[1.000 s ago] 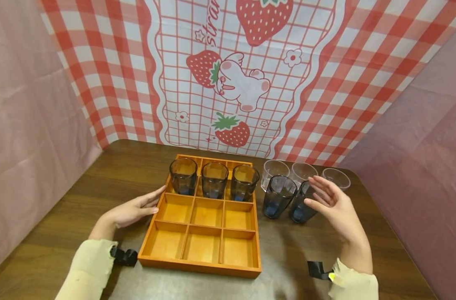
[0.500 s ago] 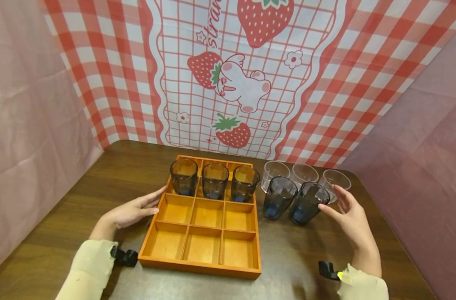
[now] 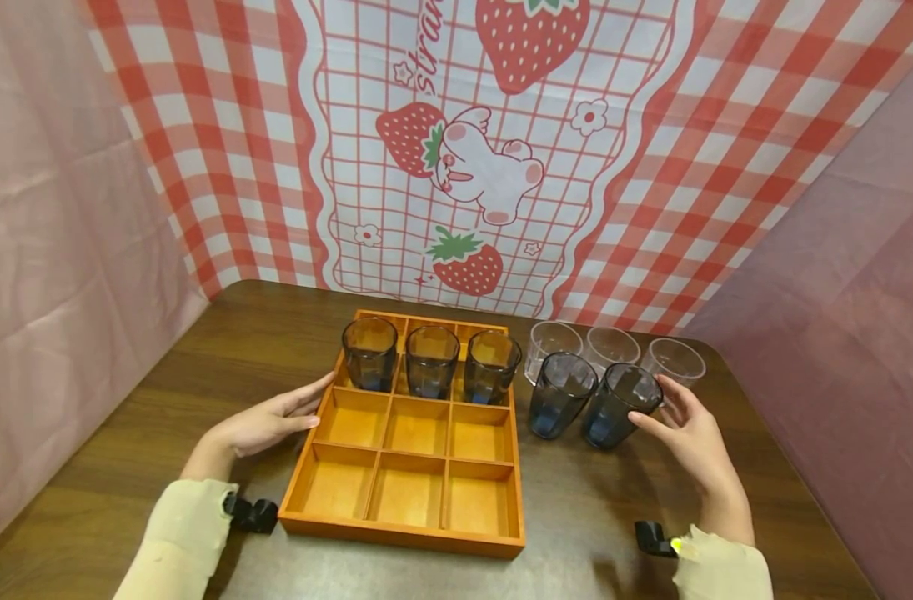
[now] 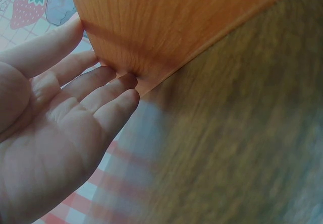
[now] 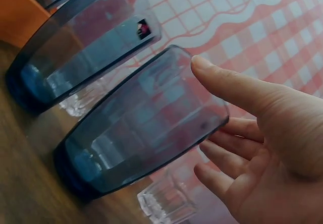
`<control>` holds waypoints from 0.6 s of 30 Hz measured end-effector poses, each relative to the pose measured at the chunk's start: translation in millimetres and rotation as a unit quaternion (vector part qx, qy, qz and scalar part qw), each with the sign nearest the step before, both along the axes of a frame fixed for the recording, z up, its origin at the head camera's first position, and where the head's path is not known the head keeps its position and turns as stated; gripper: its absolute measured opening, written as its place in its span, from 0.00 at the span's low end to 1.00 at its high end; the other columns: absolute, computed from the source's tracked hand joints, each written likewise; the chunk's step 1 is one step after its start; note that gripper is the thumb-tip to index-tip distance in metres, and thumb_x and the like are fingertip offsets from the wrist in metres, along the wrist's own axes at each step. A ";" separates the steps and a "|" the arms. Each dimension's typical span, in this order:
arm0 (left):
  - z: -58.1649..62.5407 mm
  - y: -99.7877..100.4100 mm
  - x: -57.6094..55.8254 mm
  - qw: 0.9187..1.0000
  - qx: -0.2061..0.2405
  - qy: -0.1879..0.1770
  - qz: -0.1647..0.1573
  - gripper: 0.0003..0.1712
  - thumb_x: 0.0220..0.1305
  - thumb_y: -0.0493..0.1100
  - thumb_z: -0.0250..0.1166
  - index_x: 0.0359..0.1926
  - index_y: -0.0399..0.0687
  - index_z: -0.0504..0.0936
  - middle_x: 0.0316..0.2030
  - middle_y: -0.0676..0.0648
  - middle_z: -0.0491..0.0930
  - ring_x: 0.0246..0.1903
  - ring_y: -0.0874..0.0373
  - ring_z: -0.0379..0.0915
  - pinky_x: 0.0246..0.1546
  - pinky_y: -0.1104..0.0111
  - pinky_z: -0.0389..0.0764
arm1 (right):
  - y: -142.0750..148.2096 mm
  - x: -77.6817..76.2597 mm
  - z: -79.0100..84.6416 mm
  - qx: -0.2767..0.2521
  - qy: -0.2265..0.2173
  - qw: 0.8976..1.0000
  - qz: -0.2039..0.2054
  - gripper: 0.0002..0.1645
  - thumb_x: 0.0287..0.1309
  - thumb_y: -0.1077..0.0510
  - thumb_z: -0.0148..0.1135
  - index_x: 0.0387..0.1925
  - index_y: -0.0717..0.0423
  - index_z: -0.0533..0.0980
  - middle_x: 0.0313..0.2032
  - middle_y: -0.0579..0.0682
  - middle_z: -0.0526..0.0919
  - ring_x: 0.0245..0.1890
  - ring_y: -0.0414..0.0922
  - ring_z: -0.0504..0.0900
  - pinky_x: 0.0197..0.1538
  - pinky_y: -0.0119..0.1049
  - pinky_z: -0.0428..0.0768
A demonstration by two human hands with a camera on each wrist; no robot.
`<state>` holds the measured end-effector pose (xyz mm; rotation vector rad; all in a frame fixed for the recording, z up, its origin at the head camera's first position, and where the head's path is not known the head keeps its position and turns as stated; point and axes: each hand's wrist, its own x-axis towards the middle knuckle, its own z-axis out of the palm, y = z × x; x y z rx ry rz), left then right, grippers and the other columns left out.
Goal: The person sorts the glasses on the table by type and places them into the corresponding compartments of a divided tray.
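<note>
On the left side of the wooden compartment tray (image 3: pixel 396 537), my left hand (image 3: pixel 264 425) rests with extended fingers against the outer wall. The left wrist view shows its fingertips (image 4: pixel 128 80) at the wooden side. My right hand (image 3: pixel 692 433) is at the right side of a dark blue-grey drinking glass (image 3: pixel 614 408) standing on the table. In the right wrist view, its thumb (image 5: pixel 222 80) meets the glass's rim, while the loosely bent fingers lie along the rim's other side. A second dark glass (image 3: pixel 557 400) stands just to the left.
Three dark glasses (image 3: pixel 369 354) stand in the tray's back row; the front two rows of compartments hold nothing. Behind the loose dark glasses stand three clear glasses (image 3: pixel 675 358). A checked strawberry cloth (image 3: pixel 471 192) hangs behind the table (image 3: pixel 276 333), pink cloth at both sides.
My right hand first drew right and down from over the right-hand dark glass, then came slightly left to its rim. The left hand has stayed at the tray's side.
</note>
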<state>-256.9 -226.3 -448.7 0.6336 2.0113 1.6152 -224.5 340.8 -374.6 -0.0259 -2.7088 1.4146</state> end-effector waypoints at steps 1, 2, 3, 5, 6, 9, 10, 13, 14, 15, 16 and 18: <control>0.0 -0.3 0.1 1.000 -0.002 0.000 0.001 0.41 0.74 0.38 0.49 0.76 0.41 0.34 0.76 0.35 0.27 0.73 0.32 0.26 0.55 0.88 0.62 | -0.4 -1.0 -0.4 0.005 0.000 1.000 -0.001 0.50 0.61 0.56 0.64 0.75 0.63 0.47 0.72 0.68 0.56 0.70 0.63 0.58 0.52 0.10 0.68; -0.1 -0.7 0.1 1.000 -0.005 -0.001 0.003 0.41 0.74 0.38 0.49 0.76 0.41 0.34 0.76 0.35 0.27 0.74 0.33 0.26 0.55 0.88 0.62 | -0.9 -1.7 -0.8 0.010 0.000 1.000 -0.003 0.49 0.61 0.56 0.65 0.75 0.63 0.48 0.71 0.68 0.58 0.68 0.64 0.61 0.50 0.09 0.68; -0.1 -1.1 0.1 1.000 -0.009 -0.001 0.005 0.41 0.74 0.38 0.49 0.77 0.42 0.35 0.76 0.35 0.28 0.74 0.34 0.27 0.54 0.88 0.62 | -1.4 -2.3 -1.2 0.016 0.003 1.000 -0.006 0.48 0.61 0.56 0.65 0.74 0.63 0.50 0.69 0.69 0.60 0.68 0.60 0.64 0.48 0.09 0.68; -0.1 -1.1 0.3 1.000 -0.014 0.001 0.005 0.41 0.74 0.39 0.50 0.77 0.42 0.35 0.76 0.36 0.28 0.74 0.34 0.28 0.55 0.88 0.62 | -1.3 -3.1 -2.1 0.024 0.010 1.000 -0.011 0.48 0.60 0.55 0.66 0.73 0.64 0.52 0.67 0.70 0.64 0.64 0.47 0.72 0.46 0.08 0.68; 0.0 -1.1 0.4 1.000 -0.015 0.001 0.006 0.41 0.74 0.39 0.50 0.77 0.42 0.35 0.76 0.36 0.28 0.74 0.34 0.28 0.55 0.88 0.62 | -1.2 -3.5 -2.6 0.028 0.015 0.999 -0.013 0.47 0.60 0.55 0.66 0.73 0.64 0.53 0.67 0.70 0.65 0.61 0.39 0.74 0.45 0.08 0.68; 0.1 -1.4 0.6 1.000 -0.013 0.003 0.006 0.41 0.74 0.39 0.50 0.77 0.42 0.35 0.76 0.35 0.28 0.74 0.33 0.28 0.55 0.88 0.62 | -0.8 -5.6 -4.9 0.035 0.035 0.999 -0.011 0.46 0.59 0.55 0.67 0.72 0.65 0.55 0.65 0.72 0.67 0.48 0.17 0.69 0.44 0.08 0.68; 0.2 -1.3 0.6 1.000 -0.011 0.004 0.005 0.41 0.74 0.39 0.50 0.77 0.42 0.35 0.76 0.35 0.28 0.74 0.33 0.27 0.55 0.88 0.62 | -0.6 -6.4 -5.9 0.033 0.043 0.999 -0.008 0.46 0.58 0.56 0.68 0.71 0.66 0.55 0.65 0.72 0.67 0.46 0.14 0.67 0.44 0.08 0.68; 0.2 -1.1 0.4 1.000 -0.009 0.006 0.005 0.41 0.74 0.39 0.50 0.77 0.41 0.36 0.76 0.35 0.28 0.74 0.33 0.27 0.55 0.87 0.62 | -1.1 -9.1 -8.4 0.027 0.068 0.997 -0.005 0.45 0.56 0.58 0.69 0.69 0.67 0.58 0.62 0.63 0.73 0.44 0.10 0.65 0.45 0.09 0.70; 0.2 -1.0 0.4 1.000 -0.008 0.005 0.005 0.41 0.74 0.39 0.50 0.77 0.41 0.36 0.76 0.35 0.28 0.74 0.33 0.27 0.55 0.87 0.62 | -1.3 -9.9 -9.0 0.023 0.076 0.997 -0.005 0.44 0.56 0.59 0.69 0.69 0.68 0.59 0.60 0.55 0.75 0.45 0.09 0.65 0.46 0.09 0.70; 0.3 -0.9 0.4 1.000 -0.008 0.005 0.005 0.41 0.74 0.39 0.50 0.77 0.41 0.36 0.76 0.35 0.28 0.74 0.33 0.27 0.55 0.87 0.62 | -1.4 -10.5 -9.5 0.019 0.083 0.996 -0.007 0.44 0.55 0.59 0.70 0.68 0.68 0.60 0.56 0.46 0.77 0.45 0.09 0.65 0.46 0.09 0.71; 0.4 -0.9 0.4 1.000 -0.009 0.006 0.005 0.41 0.74 0.39 0.50 0.77 0.42 0.36 0.76 0.35 0.28 0.74 0.33 0.27 0.55 0.87 0.62 | -1.4 -11.0 -9.8 0.012 0.089 0.996 -0.008 0.43 0.54 0.60 0.70 0.67 0.69 0.61 0.53 0.36 0.77 0.45 0.09 0.66 0.46 0.10 0.71; 0.8 -0.5 0.6 1.000 -0.008 0.003 0.004 0.41 0.74 0.39 0.50 0.77 0.42 0.35 0.76 0.35 0.28 0.74 0.33 0.27 0.55 0.87 0.62 | -0.8 -11.6 -10.9 -0.001 0.095 0.995 -0.012 0.43 0.53 0.61 0.71 0.66 0.70 0.62 0.46 0.22 0.73 0.43 0.10 0.68 0.45 0.11 0.73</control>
